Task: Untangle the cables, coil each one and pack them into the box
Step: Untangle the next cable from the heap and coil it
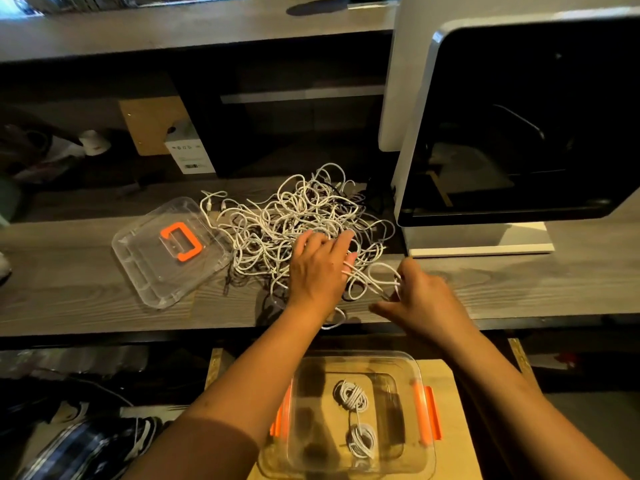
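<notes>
Rested spread-fingered left hand [318, 268] on tangled white cable heap [291, 216], sprawled left-right | pinched white cable loop [381, 271] with right hand [427, 297] | white carton [189, 150] print probably illegible

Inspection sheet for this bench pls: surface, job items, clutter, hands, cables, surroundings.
Surface: grey wood-grain bench; below it, a plywood board carries the box.
Job's things: clear box with orange latches, open, two coiled cables inside; its lid with an orange handle lies on the bench left of the tangle.
Clutter: white carton at the back of the bench.
Hands: left hand rests spread on the tangle; right hand pinches a cable loop.
Cables: tangle of white cables with some dark strands, uncoiled.
Surroundings: white machine with a dark front on the right; shoes lower left.
</notes>
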Motion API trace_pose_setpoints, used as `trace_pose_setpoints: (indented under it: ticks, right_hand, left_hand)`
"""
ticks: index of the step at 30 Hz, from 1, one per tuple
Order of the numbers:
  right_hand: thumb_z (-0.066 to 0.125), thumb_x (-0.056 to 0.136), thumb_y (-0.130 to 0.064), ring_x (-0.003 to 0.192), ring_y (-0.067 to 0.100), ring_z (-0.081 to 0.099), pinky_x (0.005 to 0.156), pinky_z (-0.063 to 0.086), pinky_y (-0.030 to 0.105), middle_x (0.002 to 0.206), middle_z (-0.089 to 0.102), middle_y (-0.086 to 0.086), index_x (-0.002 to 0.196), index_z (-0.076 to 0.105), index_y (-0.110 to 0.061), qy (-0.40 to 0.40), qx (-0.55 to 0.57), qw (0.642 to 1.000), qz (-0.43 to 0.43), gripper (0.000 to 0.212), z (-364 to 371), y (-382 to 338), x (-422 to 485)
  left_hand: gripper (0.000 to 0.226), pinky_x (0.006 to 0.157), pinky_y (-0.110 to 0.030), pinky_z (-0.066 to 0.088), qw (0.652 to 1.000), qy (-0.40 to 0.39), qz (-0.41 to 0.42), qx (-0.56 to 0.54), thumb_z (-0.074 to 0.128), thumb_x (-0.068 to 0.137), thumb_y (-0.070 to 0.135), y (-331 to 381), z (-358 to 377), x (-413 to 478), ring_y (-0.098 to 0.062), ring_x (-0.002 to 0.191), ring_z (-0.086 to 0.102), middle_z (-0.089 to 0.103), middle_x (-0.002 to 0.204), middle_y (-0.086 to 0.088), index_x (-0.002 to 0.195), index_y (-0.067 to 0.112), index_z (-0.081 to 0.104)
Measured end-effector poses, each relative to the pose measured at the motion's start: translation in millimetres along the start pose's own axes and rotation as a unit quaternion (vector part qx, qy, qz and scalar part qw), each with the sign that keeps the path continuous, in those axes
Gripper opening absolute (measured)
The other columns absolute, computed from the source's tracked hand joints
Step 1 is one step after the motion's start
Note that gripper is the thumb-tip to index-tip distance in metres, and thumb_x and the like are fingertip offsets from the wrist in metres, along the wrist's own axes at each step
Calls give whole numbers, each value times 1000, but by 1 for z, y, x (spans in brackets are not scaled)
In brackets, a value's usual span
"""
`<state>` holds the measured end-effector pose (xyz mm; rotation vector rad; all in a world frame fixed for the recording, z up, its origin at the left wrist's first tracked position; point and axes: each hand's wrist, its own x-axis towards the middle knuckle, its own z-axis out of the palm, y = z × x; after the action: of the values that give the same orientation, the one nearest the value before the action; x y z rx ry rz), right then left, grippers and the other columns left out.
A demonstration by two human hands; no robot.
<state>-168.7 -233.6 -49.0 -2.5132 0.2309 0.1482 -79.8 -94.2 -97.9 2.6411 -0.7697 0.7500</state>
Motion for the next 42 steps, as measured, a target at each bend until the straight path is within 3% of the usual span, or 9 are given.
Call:
trace_pose_setpoints:
  ticks: [8, 11, 14, 20, 25, 31, 35, 38, 42]
  right_hand:
    - [52, 88, -35, 106, 6, 52, 90, 37, 27, 104, 57, -14, 72, 54, -40, 81, 162, 974, -135, 17, -3, 9, 2]
    - [54, 83, -21, 114, 1, 56, 95, 40, 16, 107, 68, -8, 75, 62, -26, 37, 542, 830, -127, 12, -5, -12, -5]
    - [59, 83, -22, 68, 18, 62, 72, 52, 30, 65, 61, -1, 68, 55, -15, 37, 706, 700, -96, 18, -13, -20, -9]
    - [69, 82, -30, 83, 13, 60, 73, 51, 32, 91, 63, -6, 103, 55, -23, -4, 84, 996, -2, 26, 9, 13, 7]
    - [54, 86, -36, 88, 12, 54, 72, 40, 25, 88, 56, -10, 66, 55, -35, 74, 193, 975, -76, 20, 11, 19, 4]
    - [53, 81, -22, 68, 12, 61, 64, 54, 22, 68, 62, -2, 76, 54, -14, 54, 652, 756, -31, 9, -8, -7, -9]
    - [68, 84, -17, 62, 2, 56, 56, 48, 22, 73, 57, -4, 85, 51, -25, 13, 269, 963, 10, 18, -14, 3, -2]
    - [63, 87, -29, 80, 15, 59, 76, 52, 38, 85, 63, 2, 86, 61, -20, -75, -49, 996, 22, 9, -5, 26, 4]
    - [57, 90, -11, 76, 1, 55, 73, 46, 23, 87, 56, 5, 76, 58, -14, 42, 305, 951, -35, 14, -10, 23, -3]
  left_hand:
    - [6, 69, -28, 30, 999, -13, 22, -25, 66, 74, 17, 3, -6, 8, -22, 65, 52, 59, 57, 0, 69, 15, 63]
    - [18, 64, -23, 31, 994, -78, -16, -72, 51, 83, 21, 8, -4, 3, -18, 77, 52, 61, 68, -4, 72, 15, 64]
    - [16, 80, -29, 43, 984, -167, -51, -47, 52, 83, 10, 8, 0, -3, -25, 97, 59, 69, 87, -6, 85, 13, 68]
    - [25, 91, -38, 43, 994, -103, 21, -36, 40, 83, 21, 11, -1, 0, -25, 82, 61, 67, 75, 0, 78, 16, 64]
    - [11, 100, -36, 30, 980, -188, -7, -65, 57, 86, 16, 16, 3, 9, -26, 106, 53, 67, 98, -1, 93, 15, 66]
    - [25, 113, -32, 11, 961, -263, -46, -71, 38, 97, 22, 17, 18, -2, -19, 140, 23, 52, 135, 0, 115, 20, 56]
    - [18, 115, -36, 9, 975, -221, -4, -16, 48, 95, 25, 24, 10, 8, -22, 133, 36, 61, 120, -1, 104, 18, 62]
    - [10, 106, -46, 33, 991, -126, 49, 7, 73, 77, 23, 28, 5, 16, -26, 108, 59, 70, 90, -2, 81, 15, 68]
    - [22, 115, -41, -1, 972, -231, -7, 36, 46, 94, 30, 19, 10, 12, -22, 137, 28, 58, 126, 2, 106, 20, 62]
